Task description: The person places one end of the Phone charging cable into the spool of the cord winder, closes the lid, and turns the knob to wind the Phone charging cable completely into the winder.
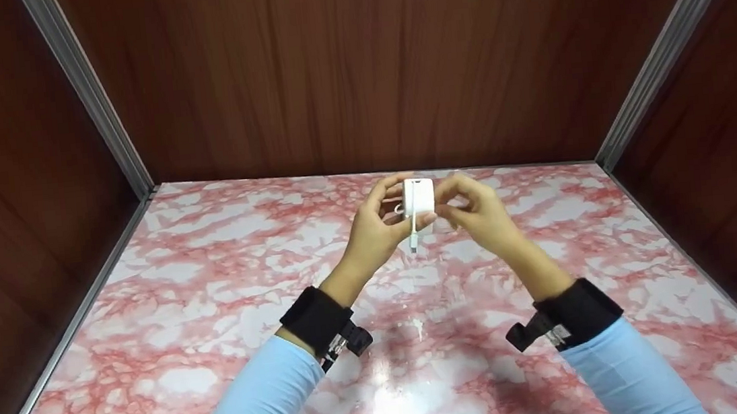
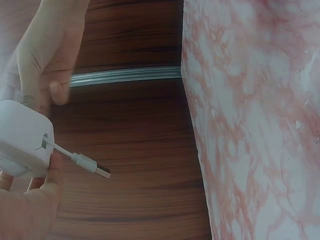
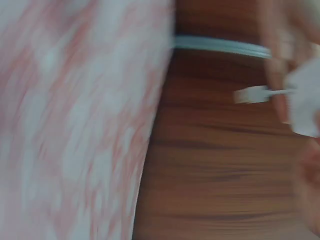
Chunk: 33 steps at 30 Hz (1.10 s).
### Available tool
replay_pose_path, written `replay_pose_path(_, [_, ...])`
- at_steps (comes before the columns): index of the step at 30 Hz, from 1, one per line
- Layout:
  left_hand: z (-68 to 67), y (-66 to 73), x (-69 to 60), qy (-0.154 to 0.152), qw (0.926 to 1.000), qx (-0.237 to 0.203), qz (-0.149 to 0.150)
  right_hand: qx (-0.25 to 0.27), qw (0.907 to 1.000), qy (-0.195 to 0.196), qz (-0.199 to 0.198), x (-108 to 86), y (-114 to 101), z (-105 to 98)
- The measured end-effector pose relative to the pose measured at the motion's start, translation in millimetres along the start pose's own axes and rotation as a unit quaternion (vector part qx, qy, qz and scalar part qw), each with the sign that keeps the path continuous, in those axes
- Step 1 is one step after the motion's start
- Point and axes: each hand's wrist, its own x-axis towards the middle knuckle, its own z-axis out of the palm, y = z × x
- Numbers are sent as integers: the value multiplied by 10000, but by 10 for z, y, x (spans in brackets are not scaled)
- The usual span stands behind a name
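Note:
A small white box-shaped device [image 1: 421,196] is held up above the table by my left hand [image 1: 373,232], its thumb across the near face and fingers behind. From a slot in the device's casing [image 2: 22,131] comes a short white cable ending in a USB plug [image 2: 91,165], which hangs free below the thumb. My right hand [image 1: 481,213] is at the device's right side with bent fingers; whether they pinch anything there is hidden. Motion blurs the right wrist view, where the USB plug [image 3: 252,95] sticks out from the device. A small white loop [image 1: 399,209] shows beside the left fingers.
Beneath the hands spreads a glossy red-and-white marbled table [image 1: 204,331]. Dark wood-grain panels [image 1: 355,66] stand behind it and on both sides, joined by metal corner strips [image 1: 90,92]. Each wrist wears a black band [image 1: 317,319] with a small camera.

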Motion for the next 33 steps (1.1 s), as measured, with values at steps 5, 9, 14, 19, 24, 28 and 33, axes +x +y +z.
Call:
replay_pose_path(5, [-7, -1, -12, 124, 9999, 1, 40, 2527, 9256, -293, 2804, 24, -167, -32])
replay_pose_path(9, [-7, 4, -12, 90, 9999, 32, 67, 2518, 9097, -414, 3278, 59, -268, -26])
replay_pose_path(14, [-4, 14, -14, 60, 10000, 7, 21, 2004, 9077, -453, 3658, 110, -328, -54])
replay_pose_path(19, [0, 25, -15, 16, 10000, -7, -5, 1708, 9036, -625, 3879, 144, -356, -89])
replay_pose_path(24, [-5, 33, -15, 42, 9999, 110, 22, 1737, 9123, -534, 3671, 119, -335, -84])
replay_pose_path(28, [2, 25, -8, -15, 9997, 240, 9, 1907, 9141, -373, 3558, 74, -308, -77])
replay_pose_path(33, [1, 13, -1, 12, 9997, 242, -51, 1271, 9475, -250, 2923, 52, -252, -43])
